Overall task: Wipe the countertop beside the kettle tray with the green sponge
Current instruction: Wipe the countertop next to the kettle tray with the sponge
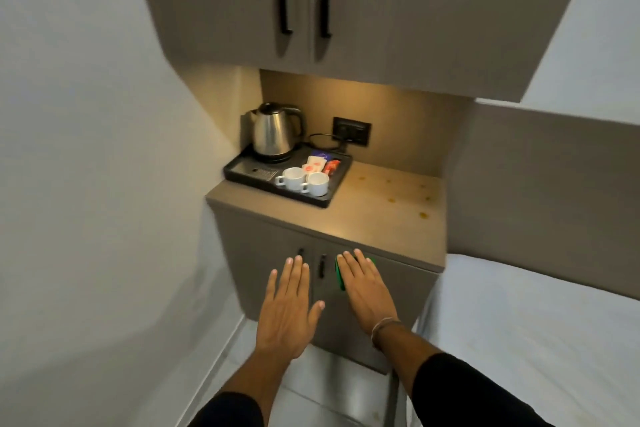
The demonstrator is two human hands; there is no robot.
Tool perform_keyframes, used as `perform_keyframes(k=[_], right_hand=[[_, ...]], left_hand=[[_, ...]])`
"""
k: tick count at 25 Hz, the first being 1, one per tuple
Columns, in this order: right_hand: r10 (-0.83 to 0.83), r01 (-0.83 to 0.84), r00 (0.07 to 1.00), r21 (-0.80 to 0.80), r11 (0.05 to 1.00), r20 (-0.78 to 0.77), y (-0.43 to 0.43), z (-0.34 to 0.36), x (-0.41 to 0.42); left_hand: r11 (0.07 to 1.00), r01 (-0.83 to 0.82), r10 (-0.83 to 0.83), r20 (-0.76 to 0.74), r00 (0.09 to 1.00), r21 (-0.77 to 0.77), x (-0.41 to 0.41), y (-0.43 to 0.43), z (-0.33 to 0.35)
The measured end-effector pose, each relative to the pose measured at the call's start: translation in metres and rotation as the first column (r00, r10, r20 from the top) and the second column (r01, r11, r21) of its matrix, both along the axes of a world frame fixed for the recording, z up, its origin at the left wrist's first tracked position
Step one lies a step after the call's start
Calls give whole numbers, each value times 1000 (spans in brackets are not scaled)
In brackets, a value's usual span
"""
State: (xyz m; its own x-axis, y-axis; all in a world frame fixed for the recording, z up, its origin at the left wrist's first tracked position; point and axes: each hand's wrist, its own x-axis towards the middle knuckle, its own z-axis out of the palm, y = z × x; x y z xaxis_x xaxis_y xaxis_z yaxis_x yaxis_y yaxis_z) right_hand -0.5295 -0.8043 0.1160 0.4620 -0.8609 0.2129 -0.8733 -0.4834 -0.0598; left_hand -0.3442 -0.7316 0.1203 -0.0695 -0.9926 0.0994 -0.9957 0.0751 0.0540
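Our right hand (363,289) held the green sponge (340,274) under flat fingers while our left hand (287,305) spread wide, the spotted bench (388,208) at twelve o'clock.

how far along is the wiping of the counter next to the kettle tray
Barely begun. Done: the green sponge is picked up, held under the flat right hand. In hand: both hands hover in front of the lower cabinet doors, the left hand empty, neither on the countertop. Left: all the wiping; yellowish spots show on the surface right of the tray.
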Motion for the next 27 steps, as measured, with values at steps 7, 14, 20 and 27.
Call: perform_keyframes(k=[7, 14, 20, 27], right_hand=[[-277, 275, 961, 75, 959, 12, -130, -11, -92], [-358, 349, 934, 294, 890, -26, -206, -28, -121], [-451, 417, 892, 325, 849, 34, -214, -47, -111], [-418, 389, 907, 274, 879, 54, -208, -70, -155]], left_hand=[[967, 255, -254, -42, 966, 10, -64, -197, -16], [929, 356, -348, -94, 933, 98, -88, -326, -38], [933, 333, -308, -180, 934, 133, -81, -345, -71], [946, 320, -294, -266, 918, 59, -79, -348, -88]])
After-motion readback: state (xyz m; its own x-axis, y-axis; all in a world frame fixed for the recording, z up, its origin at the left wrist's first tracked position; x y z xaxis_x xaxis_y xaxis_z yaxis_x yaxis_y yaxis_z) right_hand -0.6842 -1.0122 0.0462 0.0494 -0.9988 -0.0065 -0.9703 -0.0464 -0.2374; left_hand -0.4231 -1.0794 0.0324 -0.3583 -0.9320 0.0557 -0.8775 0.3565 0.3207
